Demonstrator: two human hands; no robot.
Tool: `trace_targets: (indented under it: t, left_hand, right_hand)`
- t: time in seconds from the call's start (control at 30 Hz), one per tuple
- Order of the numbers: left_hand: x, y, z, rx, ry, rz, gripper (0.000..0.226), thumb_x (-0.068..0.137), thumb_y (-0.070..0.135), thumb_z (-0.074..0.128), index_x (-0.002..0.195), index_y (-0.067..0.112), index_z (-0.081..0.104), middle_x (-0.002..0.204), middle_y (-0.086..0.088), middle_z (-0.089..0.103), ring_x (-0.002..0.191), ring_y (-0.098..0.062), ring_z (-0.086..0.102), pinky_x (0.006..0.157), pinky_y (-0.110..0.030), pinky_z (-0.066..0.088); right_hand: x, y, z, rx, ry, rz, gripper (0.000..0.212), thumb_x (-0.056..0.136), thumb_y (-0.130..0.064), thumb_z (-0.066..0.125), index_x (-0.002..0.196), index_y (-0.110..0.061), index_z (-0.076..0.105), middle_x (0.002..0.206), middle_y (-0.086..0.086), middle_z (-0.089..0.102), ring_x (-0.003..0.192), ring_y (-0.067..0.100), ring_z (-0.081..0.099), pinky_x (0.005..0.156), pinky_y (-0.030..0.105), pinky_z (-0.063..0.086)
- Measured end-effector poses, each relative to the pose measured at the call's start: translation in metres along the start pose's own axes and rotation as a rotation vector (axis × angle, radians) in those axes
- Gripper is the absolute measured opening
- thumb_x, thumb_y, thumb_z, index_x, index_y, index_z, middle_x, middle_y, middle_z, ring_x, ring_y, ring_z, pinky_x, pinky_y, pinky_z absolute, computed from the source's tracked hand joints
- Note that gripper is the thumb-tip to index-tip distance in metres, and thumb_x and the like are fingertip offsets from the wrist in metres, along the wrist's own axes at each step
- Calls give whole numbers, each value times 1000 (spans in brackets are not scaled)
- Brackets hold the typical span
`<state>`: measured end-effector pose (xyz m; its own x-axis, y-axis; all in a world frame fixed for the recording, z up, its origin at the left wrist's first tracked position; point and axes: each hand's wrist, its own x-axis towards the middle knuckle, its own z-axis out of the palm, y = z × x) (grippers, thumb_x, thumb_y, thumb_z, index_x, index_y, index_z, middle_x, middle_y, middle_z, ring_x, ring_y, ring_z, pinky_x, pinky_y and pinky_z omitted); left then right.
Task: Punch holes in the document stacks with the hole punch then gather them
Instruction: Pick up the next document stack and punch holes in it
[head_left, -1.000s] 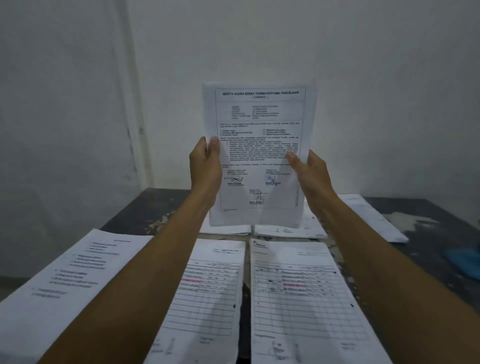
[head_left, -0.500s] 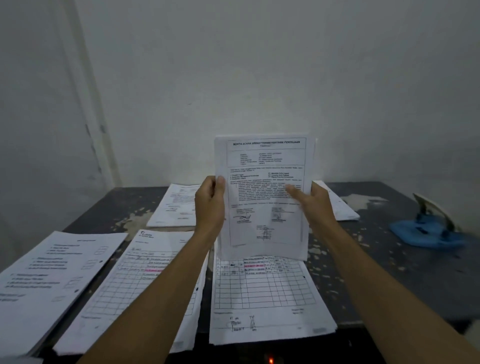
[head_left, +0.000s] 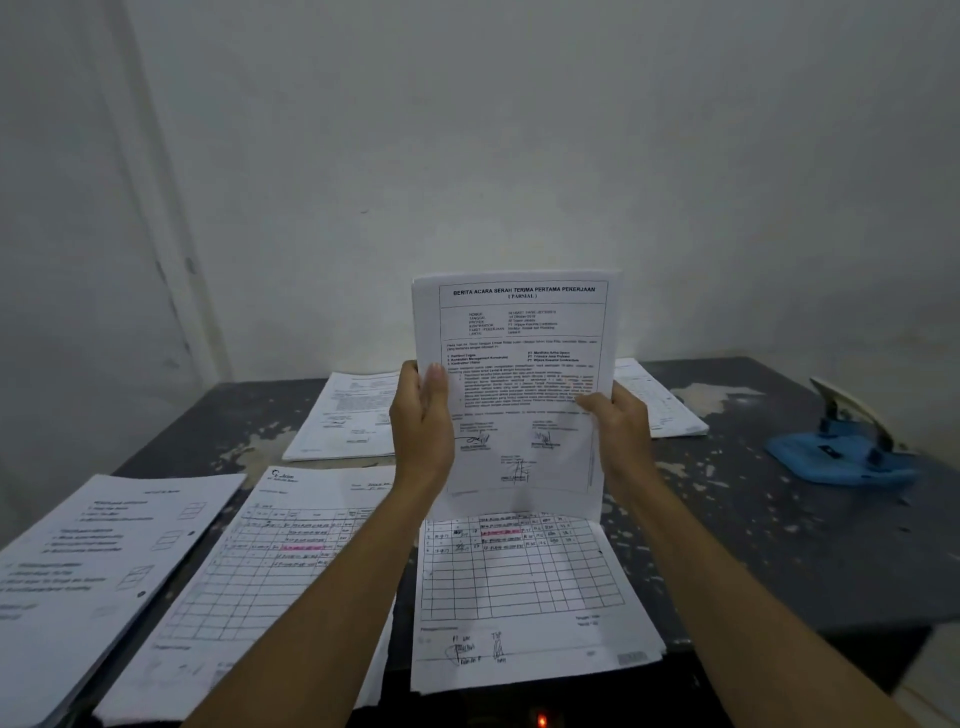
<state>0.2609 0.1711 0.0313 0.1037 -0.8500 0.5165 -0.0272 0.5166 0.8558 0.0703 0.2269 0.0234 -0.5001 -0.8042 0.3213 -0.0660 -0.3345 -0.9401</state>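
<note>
I hold a stack of white printed documents (head_left: 519, 332) upright in front of me, above the table. My left hand (head_left: 422, 431) grips its left edge, thumb on the front page. My right hand (head_left: 618, 441) grips its right edge the same way. The blue hole punch (head_left: 841, 452) sits on the table at the right, well apart from both hands. Other document stacks lie flat: a table form (head_left: 524, 587) below the held stack, a second form (head_left: 260, 571) left of it, and a text stack (head_left: 93, 561) at the far left.
The dark table (head_left: 753, 545) has a worn, paint-chipped top. Two more stacks lie at the back, one back left (head_left: 348, 415) and one back right (head_left: 660, 400). White walls close off the back and left. A small red light (head_left: 542, 720) glows at the near edge.
The held stack has come down from high in front of the wall to just above the table. The view has shifted right, bringing the hole punch into sight.
</note>
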Motion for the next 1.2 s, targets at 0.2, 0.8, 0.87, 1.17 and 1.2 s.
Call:
trace_targets:
  t: [0.2,0.8,0.87,1.17,1.2]
  left_hand:
    - [-4,-3,2,25,19,25,17,105,43,34,99,34,48,94,18,67,81,-1,67,65,-26,59]
    - [-2,1,-1,-57,-69,81,18,103,41,40,110,27,47,99,15,66,87,-9,69,62,-23,57]
    - [-3,1,-1,-66,-67,97,14,103,39,40,108,29,48,98,15,66,88,-11,69,62,-21,57]
    - [-5,1,-5,-63,-28,68,19,102,44,39,111,32,51,102,15,67,86,-6,69,60,-24,58]
    - [-5,1,-5,-65,-21,64,19,102,43,39,111,31,51,103,14,67,86,-6,69,61,-25,58]
  right_hand:
    - [2,0,0,-26,3,-27,16,94,-16,54,100,-24,66,102,-8,72,91,13,69,68,26,56]
    - [30,-113,13,-1010,60,-968,83,81,-36,55,154,-15,21,162,4,20,151,17,13,122,51,6]
    - [26,-114,21,-1174,-86,-927,73,86,-43,49,151,-15,29,156,6,33,148,18,22,122,51,2]
    - [24,-75,11,-316,59,-340,87,80,-22,73,149,-27,21,151,0,35,131,13,41,100,32,41]
    - [25,-66,6,-210,12,-190,84,81,-19,76,147,-25,26,145,3,44,121,15,51,92,30,46]
